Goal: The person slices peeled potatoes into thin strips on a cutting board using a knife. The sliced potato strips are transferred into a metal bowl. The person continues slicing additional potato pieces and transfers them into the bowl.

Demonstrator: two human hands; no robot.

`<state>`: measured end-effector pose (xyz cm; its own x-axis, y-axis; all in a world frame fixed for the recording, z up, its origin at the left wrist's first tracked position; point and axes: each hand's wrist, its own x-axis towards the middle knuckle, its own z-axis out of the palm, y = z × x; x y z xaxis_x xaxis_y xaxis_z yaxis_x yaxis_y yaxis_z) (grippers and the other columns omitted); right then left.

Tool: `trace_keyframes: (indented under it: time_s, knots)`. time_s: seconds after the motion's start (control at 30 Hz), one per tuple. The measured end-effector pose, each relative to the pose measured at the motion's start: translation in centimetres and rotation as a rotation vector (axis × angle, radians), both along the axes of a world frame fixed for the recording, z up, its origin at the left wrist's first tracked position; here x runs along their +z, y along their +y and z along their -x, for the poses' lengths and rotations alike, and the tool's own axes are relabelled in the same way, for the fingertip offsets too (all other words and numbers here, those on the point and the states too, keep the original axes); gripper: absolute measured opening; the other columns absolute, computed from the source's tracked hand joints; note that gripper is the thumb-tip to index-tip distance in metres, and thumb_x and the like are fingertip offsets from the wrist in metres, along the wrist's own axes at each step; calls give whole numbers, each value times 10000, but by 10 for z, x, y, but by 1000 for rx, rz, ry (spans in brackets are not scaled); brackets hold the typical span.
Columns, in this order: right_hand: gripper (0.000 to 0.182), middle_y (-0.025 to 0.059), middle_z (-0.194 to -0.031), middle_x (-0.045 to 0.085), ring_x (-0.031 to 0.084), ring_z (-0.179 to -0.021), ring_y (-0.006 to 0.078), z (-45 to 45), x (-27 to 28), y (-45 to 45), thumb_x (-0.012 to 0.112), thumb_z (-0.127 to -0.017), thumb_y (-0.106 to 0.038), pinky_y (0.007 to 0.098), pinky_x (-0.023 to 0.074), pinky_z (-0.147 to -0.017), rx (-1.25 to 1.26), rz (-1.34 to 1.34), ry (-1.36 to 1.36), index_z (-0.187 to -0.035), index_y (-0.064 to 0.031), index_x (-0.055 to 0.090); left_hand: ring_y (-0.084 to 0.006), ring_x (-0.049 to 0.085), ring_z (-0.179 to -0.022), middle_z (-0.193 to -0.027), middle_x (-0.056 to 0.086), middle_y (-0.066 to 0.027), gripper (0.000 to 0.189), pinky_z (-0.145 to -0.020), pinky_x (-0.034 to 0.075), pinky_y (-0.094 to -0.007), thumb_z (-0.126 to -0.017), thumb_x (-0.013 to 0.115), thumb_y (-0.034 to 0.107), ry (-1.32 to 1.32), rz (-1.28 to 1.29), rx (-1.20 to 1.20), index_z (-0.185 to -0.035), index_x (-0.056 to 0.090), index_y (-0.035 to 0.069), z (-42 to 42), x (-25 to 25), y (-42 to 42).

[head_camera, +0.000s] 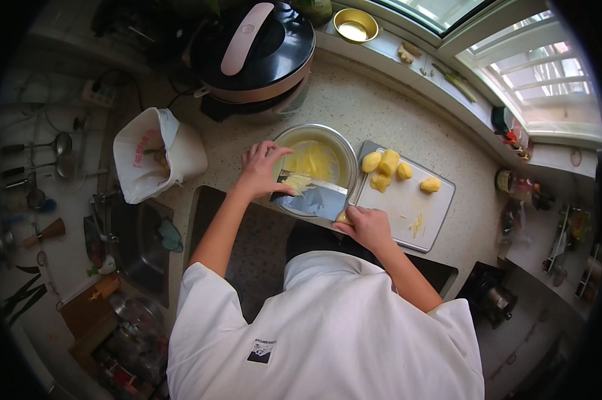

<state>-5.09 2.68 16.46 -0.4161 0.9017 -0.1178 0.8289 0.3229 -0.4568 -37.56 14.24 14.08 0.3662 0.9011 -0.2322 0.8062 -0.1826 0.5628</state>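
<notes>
My right hand [368, 225] grips the pale handle of a cleaver [316, 200]. Its broad blade lies flat over the near part of a round metal basin [356, 165], with a small heap of potato shreds [297, 183] at its far left end. Beside that heap is my left hand [261, 172], thumb and fingers apart, over the basin's left rim. More yellow shreds [313, 161] lie inside the basin. To the right, a grey-edged cutting board [396, 210] holds several peeled potatoes [389, 162] and a few loose strips [417, 225].
Left of the basin stands a bin lined with a white plastic bag [140, 155]. A black-lidded electric cooker [266, 45] is behind. Ginger [407, 52] and a gold-coloured bowl [356, 25] sit on the windowsill. A sink [145, 250] lies left, ladles hang beyond it.
</notes>
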Motion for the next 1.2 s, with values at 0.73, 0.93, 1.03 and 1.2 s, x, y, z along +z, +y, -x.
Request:
trace_keyframes:
  time_s: [0.73,0.93,1.03,1.2]
  knots:
    - [465,61,-727,662,682,-664,306,9,14,-12,752,-904,-536,428,525,-579,19,16,25,-830,-110,580,-328,366,-1408,-1423,475,-65,961,-1166,276,-530,-543,976,571,68,-31,-42,-1403,628,320,-37,7,-2]
    - [472,57,-730,662,685,-668,300,8,10,-13,747,-907,-545,422,526,-578,18,22,11,-828,-109,585,-353,370,-1401,-1434,466,-73,975,-1156,295,-548,-570,945,640,135,-76,38,-1431,606,331,-47,-13,-6]
    - [477,59,-729,662,683,-659,305,7,8,-12,746,-909,-547,423,527,-575,33,7,30,-826,-105,585,-347,377,-1389,-1430,470,-70,908,-1142,305,-546,-627,932,608,166,-111,138,-1427,610,325,-54,-14,-6]
    - [478,66,-727,662,676,-641,318,10,11,-9,746,-908,-549,428,526,-568,24,24,30,-835,-99,598,-315,396,-1361,-1397,496,-51,672,-1107,323,-534,-792,863,509,114,-239,220,-1393,642,306,-49,-8,-7]
